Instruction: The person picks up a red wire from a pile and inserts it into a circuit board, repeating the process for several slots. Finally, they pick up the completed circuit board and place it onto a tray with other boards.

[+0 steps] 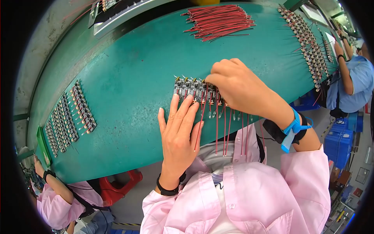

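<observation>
Flat and spread, the left hand (178,130) lies palm down on the green work table (128,78), holding nothing; its fingertips (188,100) press on the near edge of a row of small dark circuit boards with brass-coloured tabs (194,90). Just to the right, the right hand (237,84) is curled over the same row, fingers bunched down onto the boards; whether they pinch a wire or only press is hidden under the knuckles, so I cannot tell.

The row runs left to right directly ahead of the left fingertips and under the right hand's fingers. Thin red wires (226,128) hang from the boards toward the person, passing between the two hands and below the right palm, over the table edge and onto the pink work shirt (257,191). A black band (168,191) sits on the left wrist; a blue strap over a black band (293,128) wraps the right wrist.

Far left of the left hand, several more rows of small boards (70,117) lie on the table. Beyond the right hand, at the far edge, lies a loose bundle of red wires (220,21); further right, a long strip of round silver parts (307,43) runs along the table. Another person in pink (54,202) is at the lower left, and one in blue (356,85) at the far right.
</observation>
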`<state>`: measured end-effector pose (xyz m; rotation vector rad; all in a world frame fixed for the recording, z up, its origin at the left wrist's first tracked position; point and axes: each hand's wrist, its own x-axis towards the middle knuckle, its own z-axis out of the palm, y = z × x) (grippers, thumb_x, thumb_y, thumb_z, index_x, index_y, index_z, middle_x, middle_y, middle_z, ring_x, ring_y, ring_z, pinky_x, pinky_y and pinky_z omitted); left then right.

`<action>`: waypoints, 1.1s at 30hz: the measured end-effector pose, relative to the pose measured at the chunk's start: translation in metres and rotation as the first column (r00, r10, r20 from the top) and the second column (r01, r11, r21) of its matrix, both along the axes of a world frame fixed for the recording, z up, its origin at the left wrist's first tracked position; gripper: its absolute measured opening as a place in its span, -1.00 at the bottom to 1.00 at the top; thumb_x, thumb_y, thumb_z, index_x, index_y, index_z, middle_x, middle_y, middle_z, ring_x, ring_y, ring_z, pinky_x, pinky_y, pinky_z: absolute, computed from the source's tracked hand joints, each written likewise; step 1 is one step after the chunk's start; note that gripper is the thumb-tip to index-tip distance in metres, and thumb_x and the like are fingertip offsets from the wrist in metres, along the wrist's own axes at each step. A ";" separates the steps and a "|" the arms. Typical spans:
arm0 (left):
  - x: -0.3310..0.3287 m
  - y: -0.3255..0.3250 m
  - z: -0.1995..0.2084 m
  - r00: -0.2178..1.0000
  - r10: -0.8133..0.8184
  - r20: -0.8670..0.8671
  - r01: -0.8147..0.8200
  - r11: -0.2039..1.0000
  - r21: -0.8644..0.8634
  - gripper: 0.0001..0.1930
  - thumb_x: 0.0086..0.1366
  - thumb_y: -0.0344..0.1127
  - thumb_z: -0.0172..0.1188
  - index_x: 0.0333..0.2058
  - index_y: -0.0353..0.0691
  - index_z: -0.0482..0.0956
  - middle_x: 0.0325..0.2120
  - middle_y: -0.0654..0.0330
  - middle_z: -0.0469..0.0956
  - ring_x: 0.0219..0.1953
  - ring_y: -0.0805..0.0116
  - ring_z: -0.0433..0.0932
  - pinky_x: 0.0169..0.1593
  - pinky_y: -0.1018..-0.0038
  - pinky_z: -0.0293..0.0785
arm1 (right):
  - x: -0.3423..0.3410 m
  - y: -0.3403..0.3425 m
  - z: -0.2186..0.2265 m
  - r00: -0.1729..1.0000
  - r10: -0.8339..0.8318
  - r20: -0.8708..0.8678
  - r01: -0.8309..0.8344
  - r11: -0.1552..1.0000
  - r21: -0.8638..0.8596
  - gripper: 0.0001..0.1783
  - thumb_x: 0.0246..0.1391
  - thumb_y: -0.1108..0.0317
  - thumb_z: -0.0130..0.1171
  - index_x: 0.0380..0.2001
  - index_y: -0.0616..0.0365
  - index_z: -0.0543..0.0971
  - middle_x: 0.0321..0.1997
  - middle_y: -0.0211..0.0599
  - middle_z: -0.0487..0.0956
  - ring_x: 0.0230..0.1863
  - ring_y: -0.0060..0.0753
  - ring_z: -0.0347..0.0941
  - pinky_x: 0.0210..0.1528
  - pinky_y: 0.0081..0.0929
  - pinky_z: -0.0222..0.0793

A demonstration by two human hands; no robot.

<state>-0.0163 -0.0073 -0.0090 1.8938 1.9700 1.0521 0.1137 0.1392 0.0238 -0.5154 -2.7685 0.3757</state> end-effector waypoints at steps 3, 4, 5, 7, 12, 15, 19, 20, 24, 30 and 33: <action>0.000 -0.003 -0.001 1.000 0.015 0.007 -0.015 1.000 0.022 -0.67 0.07 -0.49 0.03 -0.12 -0.26 0.43 -0.04 0.12 0.36 0.12 0.10 0.20 0.14 0.09 -0.10 | 0.013 0.023 0.004 0.995 -0.058 -0.083 0.052 0.996 -0.069 -0.95 -0.21 0.55 0.03 -0.55 0.24 0.41 -0.43 -0.23 0.41 -0.35 -0.16 0.33 -0.29 -0.33 0.21; -0.001 -0.003 -0.002 1.000 0.017 0.013 -0.018 0.999 0.033 -0.67 0.07 -0.50 0.03 -0.12 -0.25 0.43 -0.04 0.12 0.36 0.11 0.09 0.21 0.13 0.07 -0.10 | 0.020 0.035 0.004 0.991 -0.098 -0.095 0.094 0.994 -0.047 -0.93 -0.21 0.55 0.03 -0.53 0.25 0.41 -0.43 -0.20 0.42 -0.35 -0.12 0.35 -0.31 -0.30 0.22; -0.001 -0.003 -0.004 1.000 0.021 0.019 -0.021 0.999 0.044 -0.67 0.07 -0.52 0.04 -0.12 -0.24 0.42 -0.04 0.12 0.36 0.11 0.08 0.21 0.12 0.05 -0.09 | 0.027 0.048 0.007 0.990 -0.103 -0.097 0.099 0.994 -0.046 -0.93 -0.21 0.55 0.03 -0.53 0.25 0.41 -0.43 -0.20 0.42 -0.35 -0.12 0.35 -0.31 -0.30 0.22; -0.002 -0.003 -0.005 0.998 0.046 0.040 -0.049 0.996 0.068 -0.68 0.07 -0.54 0.01 -0.14 -0.26 0.43 -0.06 0.11 0.38 0.10 0.08 0.22 0.13 0.08 -0.09 | 0.035 0.075 0.012 0.961 -0.212 0.176 0.169 0.959 0.228 -0.92 -0.22 0.52 0.05 -0.54 0.25 0.40 -0.46 -0.18 0.43 -0.41 -0.10 0.39 -0.38 -0.26 0.26; -0.001 -0.004 0.000 0.982 0.140 0.130 -0.160 0.974 0.161 -0.72 0.08 -0.57 -0.06 -0.20 -0.30 0.47 -0.10 0.08 0.42 0.09 0.09 0.24 0.15 0.16 -0.05 | 0.025 0.115 0.000 0.964 -0.216 0.155 0.123 0.879 0.460 -0.95 -0.24 0.52 0.03 -0.62 0.24 0.38 -0.51 -0.18 0.45 -0.45 -0.09 0.40 -0.43 -0.23 0.29; 0.000 -0.004 -0.001 0.976 0.168 0.142 -0.191 0.966 0.171 -0.73 0.09 -0.56 -0.07 -0.21 -0.31 0.48 -0.11 0.08 0.42 0.09 0.09 0.25 0.15 0.18 -0.03 | 0.017 0.120 -0.009 0.954 -0.212 0.212 0.085 0.870 0.486 -0.94 -0.25 0.51 0.01 -0.66 0.24 0.36 -0.54 -0.18 0.45 -0.47 -0.08 0.40 -0.46 -0.23 0.30; -0.004 -0.010 0.002 0.973 0.202 0.114 -0.218 0.964 0.155 -0.75 0.10 -0.55 -0.07 -0.23 -0.30 0.48 -0.11 0.08 0.43 0.08 0.08 0.25 0.15 0.19 -0.03 | 0.010 0.117 0.002 0.940 -0.187 0.286 0.033 0.883 0.469 -0.97 -0.28 0.53 -0.02 -0.66 0.25 0.36 -0.60 -0.15 0.43 -0.46 -0.09 0.40 -0.45 -0.22 0.31; -0.006 -0.010 0.002 0.972 0.205 0.112 -0.221 0.963 0.154 -0.76 0.10 -0.55 -0.05 -0.23 -0.29 0.48 -0.11 0.09 0.43 0.08 0.07 0.25 0.15 0.18 -0.05 | 0.014 0.116 0.005 0.948 -0.193 0.253 0.066 0.897 0.437 -0.97 -0.28 0.53 -0.01 -0.66 0.25 0.36 -0.62 -0.17 0.44 -0.49 -0.15 0.41 -0.46 -0.27 0.32; -0.012 -0.012 0.006 0.968 0.238 0.075 -0.247 0.955 0.166 -0.76 0.09 -0.55 -0.03 -0.24 -0.29 0.49 -0.14 0.09 0.44 0.04 0.08 0.30 0.12 0.20 0.00 | 0.012 0.099 0.024 0.974 -0.154 0.165 0.153 0.988 0.021 -0.95 -0.25 0.50 0.01 -0.66 0.23 0.37 -0.66 -0.25 0.44 -0.58 -0.35 0.41 -0.50 -0.43 0.32; -0.011 -0.008 0.016 0.958 0.249 0.141 -0.273 0.944 0.187 -0.79 0.08 -0.52 0.01 -0.26 -0.30 0.49 -0.21 0.09 0.47 -0.11 0.14 0.42 0.02 0.29 0.18 | -0.008 0.059 0.031 0.986 -0.126 -0.110 -0.039 0.464 -0.885 -0.89 -0.15 0.41 0.08 -0.62 0.20 0.41 -0.62 -0.40 0.45 -0.65 -0.68 0.33 -0.53 -0.71 0.23; -0.009 0.000 0.024 0.971 0.186 0.150 -0.214 0.956 0.200 -0.83 0.09 -0.48 0.04 -0.30 -0.32 0.49 -0.30 0.09 0.49 -0.26 0.19 0.45 -0.13 0.39 0.29 | -0.020 0.043 0.027 0.976 -0.143 -0.165 -0.107 0.346 -0.932 -0.89 -0.15 0.42 0.08 -0.61 0.21 0.41 -0.61 -0.40 0.44 -0.63 -0.68 0.33 -0.53 -0.72 0.22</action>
